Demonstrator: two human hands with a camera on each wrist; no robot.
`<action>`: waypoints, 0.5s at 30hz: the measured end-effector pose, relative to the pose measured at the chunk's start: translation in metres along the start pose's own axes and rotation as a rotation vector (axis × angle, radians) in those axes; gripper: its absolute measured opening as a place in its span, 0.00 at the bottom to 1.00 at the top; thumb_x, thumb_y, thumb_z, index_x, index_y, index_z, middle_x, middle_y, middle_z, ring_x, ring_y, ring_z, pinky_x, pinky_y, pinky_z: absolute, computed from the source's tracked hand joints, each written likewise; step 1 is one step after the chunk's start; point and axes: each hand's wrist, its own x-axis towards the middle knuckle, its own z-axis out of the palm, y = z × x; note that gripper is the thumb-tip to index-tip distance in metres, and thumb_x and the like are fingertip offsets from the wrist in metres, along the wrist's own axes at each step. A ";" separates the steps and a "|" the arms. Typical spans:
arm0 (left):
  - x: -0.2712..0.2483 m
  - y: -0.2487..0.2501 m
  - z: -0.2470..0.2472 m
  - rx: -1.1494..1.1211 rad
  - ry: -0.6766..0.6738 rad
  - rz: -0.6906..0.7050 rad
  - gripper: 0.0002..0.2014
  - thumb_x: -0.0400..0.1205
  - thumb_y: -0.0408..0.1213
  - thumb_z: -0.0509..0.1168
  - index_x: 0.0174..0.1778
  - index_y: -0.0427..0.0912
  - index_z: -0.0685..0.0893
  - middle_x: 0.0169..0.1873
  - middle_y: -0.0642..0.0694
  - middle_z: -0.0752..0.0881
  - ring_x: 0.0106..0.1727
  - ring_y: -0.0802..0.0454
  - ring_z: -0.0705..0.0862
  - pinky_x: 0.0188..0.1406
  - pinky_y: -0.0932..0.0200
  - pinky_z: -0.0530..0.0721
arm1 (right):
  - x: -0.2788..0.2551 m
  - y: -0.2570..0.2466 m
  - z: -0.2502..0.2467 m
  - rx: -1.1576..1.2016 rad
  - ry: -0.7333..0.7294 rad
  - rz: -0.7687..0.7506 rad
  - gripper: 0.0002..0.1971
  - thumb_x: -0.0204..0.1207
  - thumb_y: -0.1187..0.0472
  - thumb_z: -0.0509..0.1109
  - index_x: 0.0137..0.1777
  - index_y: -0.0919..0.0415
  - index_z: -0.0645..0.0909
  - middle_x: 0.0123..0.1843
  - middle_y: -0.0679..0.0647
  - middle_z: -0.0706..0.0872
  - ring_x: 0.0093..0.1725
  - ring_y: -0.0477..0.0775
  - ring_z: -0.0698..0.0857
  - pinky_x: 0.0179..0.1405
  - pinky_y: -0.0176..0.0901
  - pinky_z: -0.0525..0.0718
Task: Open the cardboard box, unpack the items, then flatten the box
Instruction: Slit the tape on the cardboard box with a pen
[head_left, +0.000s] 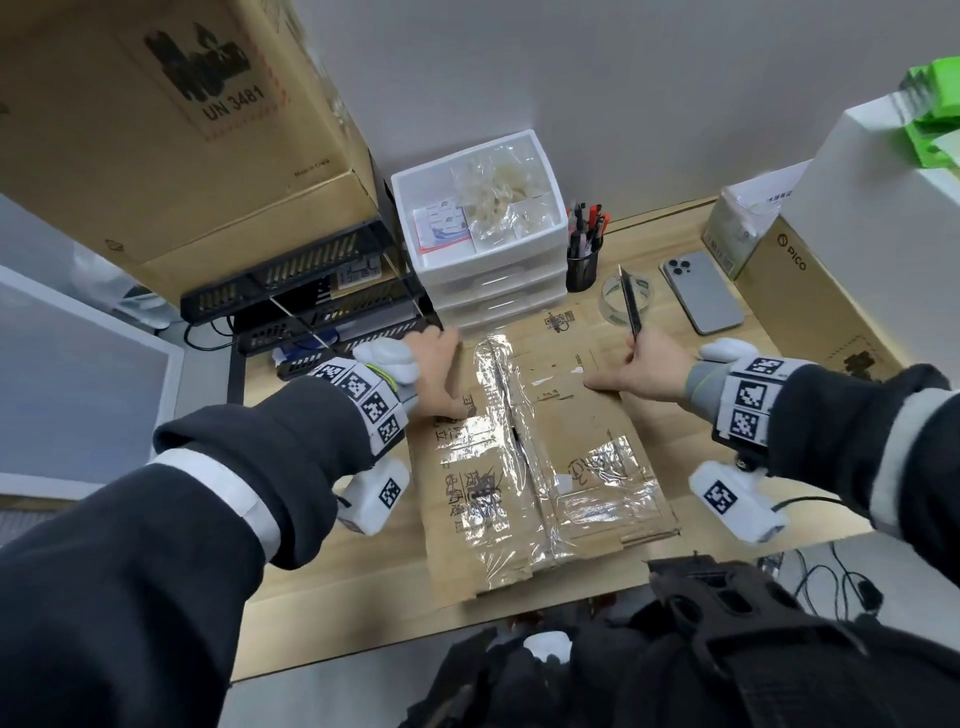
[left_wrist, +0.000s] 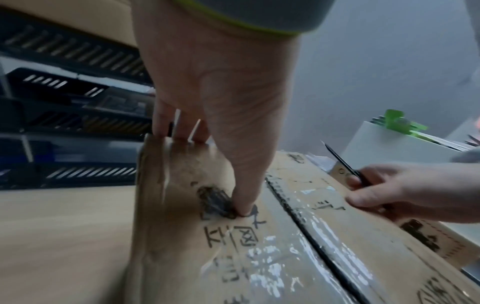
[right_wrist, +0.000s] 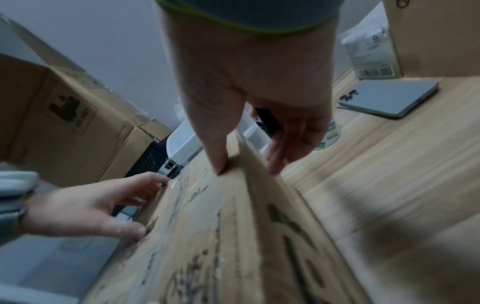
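A flat cardboard box (head_left: 540, 457) lies on the wooden desk (head_left: 332, 566), with clear tape along its middle seam, which shows a dark slit. My left hand (head_left: 449, 371) grips its far left edge: the thumb (left_wrist: 244, 205) presses on top and the fingers curl over the side. My right hand (head_left: 623, 364) pinches the far right edge, thumb (right_wrist: 221, 164) on top and fingers down the side. It also holds a thin black pen-like tool (head_left: 629, 301), tip pointing up and away. The box's contents are hidden.
Behind the box stand a white drawer unit (head_left: 483, 234), a pen cup (head_left: 582, 265) and a clear tape roll (head_left: 613, 306). A phone (head_left: 701, 293) lies at the back right beside a PICO carton (head_left: 810, 306). A black tray rack (head_left: 311, 291) carrying a big carton (head_left: 156, 130) stands on the left.
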 end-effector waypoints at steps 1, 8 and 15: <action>0.000 -0.003 0.006 -0.021 0.015 0.012 0.43 0.61 0.71 0.73 0.63 0.46 0.71 0.52 0.46 0.80 0.46 0.47 0.80 0.48 0.48 0.86 | -0.006 0.000 -0.003 -0.084 -0.061 0.040 0.40 0.46 0.30 0.80 0.44 0.65 0.80 0.34 0.53 0.89 0.33 0.54 0.86 0.32 0.45 0.83; -0.020 -0.001 -0.004 -0.208 0.065 0.038 0.24 0.79 0.60 0.71 0.54 0.48 0.68 0.32 0.57 0.65 0.31 0.57 0.69 0.25 0.62 0.62 | -0.033 0.012 -0.003 -0.024 -0.480 0.360 0.48 0.64 0.23 0.69 0.69 0.64 0.76 0.47 0.67 0.92 0.41 0.66 0.93 0.46 0.55 0.93; -0.021 -0.002 -0.009 -0.268 0.044 0.093 0.27 0.84 0.54 0.68 0.72 0.41 0.72 0.37 0.55 0.66 0.44 0.55 0.71 0.36 0.70 0.69 | -0.046 0.004 0.003 0.081 -0.537 0.477 0.49 0.62 0.19 0.63 0.74 0.55 0.72 0.64 0.69 0.81 0.48 0.75 0.91 0.43 0.62 0.92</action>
